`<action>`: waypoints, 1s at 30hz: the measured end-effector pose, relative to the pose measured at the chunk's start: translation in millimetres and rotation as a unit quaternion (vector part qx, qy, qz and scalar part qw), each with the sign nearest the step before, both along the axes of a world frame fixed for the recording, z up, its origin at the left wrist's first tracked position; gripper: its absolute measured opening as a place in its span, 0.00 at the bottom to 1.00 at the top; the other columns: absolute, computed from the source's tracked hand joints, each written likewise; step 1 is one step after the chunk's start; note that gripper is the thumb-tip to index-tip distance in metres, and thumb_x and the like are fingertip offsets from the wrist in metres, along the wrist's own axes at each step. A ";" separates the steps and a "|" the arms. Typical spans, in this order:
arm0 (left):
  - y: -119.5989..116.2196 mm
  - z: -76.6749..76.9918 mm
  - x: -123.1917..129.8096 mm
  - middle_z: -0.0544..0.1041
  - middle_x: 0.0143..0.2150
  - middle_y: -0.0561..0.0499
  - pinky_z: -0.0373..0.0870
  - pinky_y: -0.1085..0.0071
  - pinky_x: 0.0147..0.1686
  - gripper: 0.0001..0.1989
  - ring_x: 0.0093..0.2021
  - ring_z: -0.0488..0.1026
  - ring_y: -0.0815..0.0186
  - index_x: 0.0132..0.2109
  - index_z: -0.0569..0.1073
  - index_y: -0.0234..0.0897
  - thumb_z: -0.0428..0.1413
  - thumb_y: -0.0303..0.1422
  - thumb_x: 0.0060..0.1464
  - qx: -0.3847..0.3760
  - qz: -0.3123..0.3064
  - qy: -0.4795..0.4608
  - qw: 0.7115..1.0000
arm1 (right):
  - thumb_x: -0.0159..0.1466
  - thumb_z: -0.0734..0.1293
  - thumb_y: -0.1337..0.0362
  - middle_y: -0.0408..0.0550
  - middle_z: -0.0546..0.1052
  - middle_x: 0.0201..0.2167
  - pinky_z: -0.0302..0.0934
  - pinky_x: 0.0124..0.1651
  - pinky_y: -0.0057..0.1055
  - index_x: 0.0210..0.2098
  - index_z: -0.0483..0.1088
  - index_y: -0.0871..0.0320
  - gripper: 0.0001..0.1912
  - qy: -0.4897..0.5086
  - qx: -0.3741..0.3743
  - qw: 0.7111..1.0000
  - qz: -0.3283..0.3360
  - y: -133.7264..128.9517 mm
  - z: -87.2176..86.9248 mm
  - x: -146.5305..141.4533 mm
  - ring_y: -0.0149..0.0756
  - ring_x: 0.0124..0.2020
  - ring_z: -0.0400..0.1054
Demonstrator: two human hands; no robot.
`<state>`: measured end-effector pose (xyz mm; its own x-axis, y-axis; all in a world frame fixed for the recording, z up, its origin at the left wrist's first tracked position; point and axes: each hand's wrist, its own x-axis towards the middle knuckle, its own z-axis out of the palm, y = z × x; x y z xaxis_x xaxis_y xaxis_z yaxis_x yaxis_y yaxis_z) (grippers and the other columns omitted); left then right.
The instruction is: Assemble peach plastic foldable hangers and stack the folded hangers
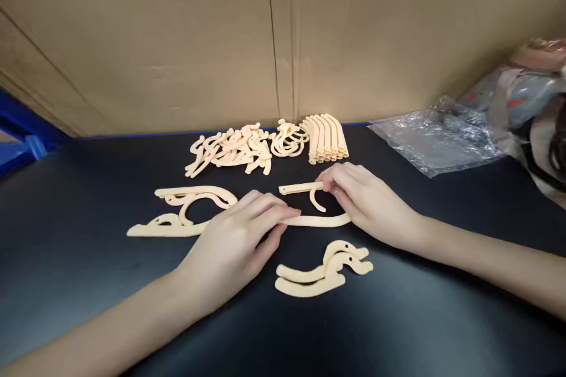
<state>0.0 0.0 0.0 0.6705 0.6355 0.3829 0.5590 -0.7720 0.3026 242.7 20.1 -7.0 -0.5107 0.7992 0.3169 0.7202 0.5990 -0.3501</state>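
Observation:
My left hand (245, 232) is closed at the left end of a long beige curved strip (313, 221), which lies flat on the black table. My right hand (365, 203) pinches the right end of a short straight beige bar (300, 188), from which a thin hook (317, 200) curves down. The curved strip's right end runs up to the right palm. Left of my left hand lie beige folding-hanger pieces (194, 191), partly hidden by its fingers. Nearer to me, two wavy beige arms (309, 288) with small holes lie side by side.
Along the back are a loose heap of beige arms (241, 147), some hooks (288, 140) and a neat stack of curved strips (327, 138). Behind stands a cardboard wall (177, 41). A clear plastic bag (442, 135) lies at right, beside wrapped goods. A blue frame (26, 141) is at left.

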 end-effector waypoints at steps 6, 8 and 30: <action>-0.3 0.4 -1.3 0.75 0.43 0.50 0.68 0.67 0.36 0.11 0.39 0.69 0.64 0.48 0.75 0.39 0.52 0.24 0.63 -0.009 0.010 -0.005 1.000 | 0.68 0.57 0.74 0.46 0.73 0.38 0.58 0.43 0.36 0.38 0.61 0.57 0.06 0.005 0.014 1.000 0.006 2.2 -0.1 -0.3 0.37 0.37 0.64; -0.4 -0.5 -1.5 0.74 0.42 0.50 0.68 0.68 0.36 0.11 0.39 0.69 0.64 0.48 0.75 0.39 0.52 0.24 0.63 -0.007 0.009 -0.006 1.000 | 0.69 0.57 0.72 0.46 0.73 0.37 0.58 0.42 0.36 0.38 0.61 0.58 0.05 0.005 0.017 1.000 0.007 1.7 0.3 -0.3 0.37 0.37 0.64; 0.2 -1.2 0.3 0.78 0.46 0.51 0.70 0.72 0.40 0.09 0.42 0.74 0.67 0.48 0.73 0.38 0.51 0.24 0.64 -0.011 -0.052 -0.021 0.998 | 0.68 0.62 0.68 0.51 0.75 0.41 0.63 0.43 0.31 0.36 0.70 0.60 0.06 0.056 0.098 0.979 0.168 -2.3 5.4 1.5 0.34 0.40 0.67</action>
